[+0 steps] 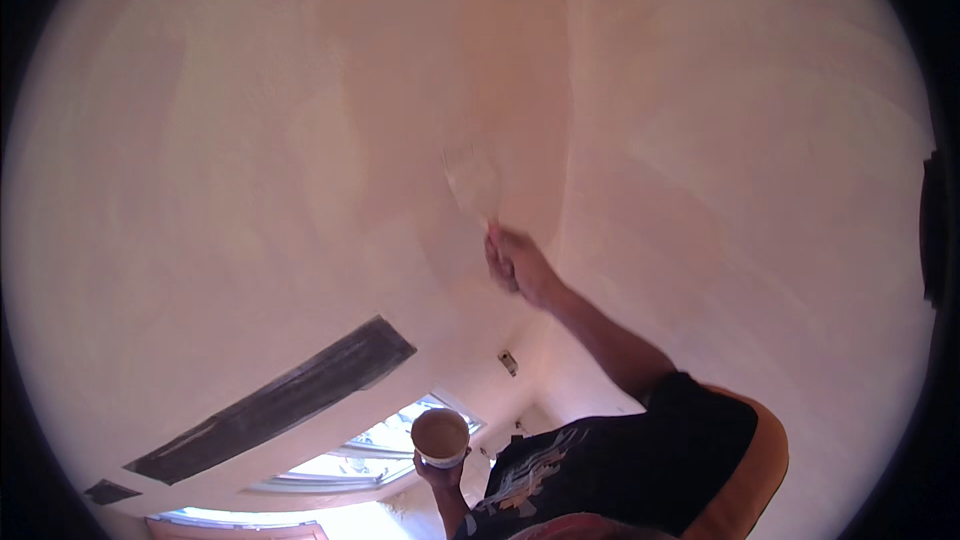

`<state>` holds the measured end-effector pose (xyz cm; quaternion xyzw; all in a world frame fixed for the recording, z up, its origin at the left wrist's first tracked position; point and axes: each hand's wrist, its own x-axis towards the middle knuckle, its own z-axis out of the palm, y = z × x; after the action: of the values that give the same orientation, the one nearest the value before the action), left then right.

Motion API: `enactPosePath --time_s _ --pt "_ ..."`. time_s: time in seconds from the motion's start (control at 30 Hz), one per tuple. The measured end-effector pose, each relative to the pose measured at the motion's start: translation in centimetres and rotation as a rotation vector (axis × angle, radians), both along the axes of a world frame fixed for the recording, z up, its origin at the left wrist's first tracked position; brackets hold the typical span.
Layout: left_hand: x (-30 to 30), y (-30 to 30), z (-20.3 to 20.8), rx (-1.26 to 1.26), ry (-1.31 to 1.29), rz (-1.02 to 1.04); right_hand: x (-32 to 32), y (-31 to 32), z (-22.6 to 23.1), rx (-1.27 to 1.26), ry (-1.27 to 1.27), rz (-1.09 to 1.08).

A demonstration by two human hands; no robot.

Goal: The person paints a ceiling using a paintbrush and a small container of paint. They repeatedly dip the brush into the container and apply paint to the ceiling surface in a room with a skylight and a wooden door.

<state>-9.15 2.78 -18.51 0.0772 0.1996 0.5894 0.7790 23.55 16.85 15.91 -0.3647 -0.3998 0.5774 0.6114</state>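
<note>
Off-white flat tool (473, 178) slants up-left from my right hand (518, 265), closed round its end; my left hand (439, 473) grips a cup (440, 438).

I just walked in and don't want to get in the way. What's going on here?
A person in a black shirt holds a flat, wide-ended tool up in the right hand, at a patchy, pinkish surface. The tool is blurred, so whether it touches is unclear. The left hand holds an open round tub, which appears lower in the view, beside bright windows.
</note>
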Motion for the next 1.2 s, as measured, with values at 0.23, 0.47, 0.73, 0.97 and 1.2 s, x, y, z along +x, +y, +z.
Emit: enactPosePath --time_s 0.23,0.47,0.73,0.97,1.2 --pt "0.7 0.0 1.0 -0.01 0.067 0.051 0.6 -6.5 1.6 -0.044 -0.043 -0.024" --pt "-0.1 1.8 -0.9 0.028 -0.091 -0.124 4.9 0.4 24.0 0.44 -0.06 0.056" --pt "1.7 2.3 -1.6 0.069 -0.034 -0.08 1.2 2.7 12.7 0.196 -0.072 -0.095" --pt "2.7 0.1 0.0 0.07 0.035 -0.098 -0.6 -2.6 -7.0 -0.118 -0.009 -0.043" --pt "2.8 -0.5 4.8 0.146 0.769 0.015 -2.0 -4.1 -20.1 -0.095 -0.338 -0.195"
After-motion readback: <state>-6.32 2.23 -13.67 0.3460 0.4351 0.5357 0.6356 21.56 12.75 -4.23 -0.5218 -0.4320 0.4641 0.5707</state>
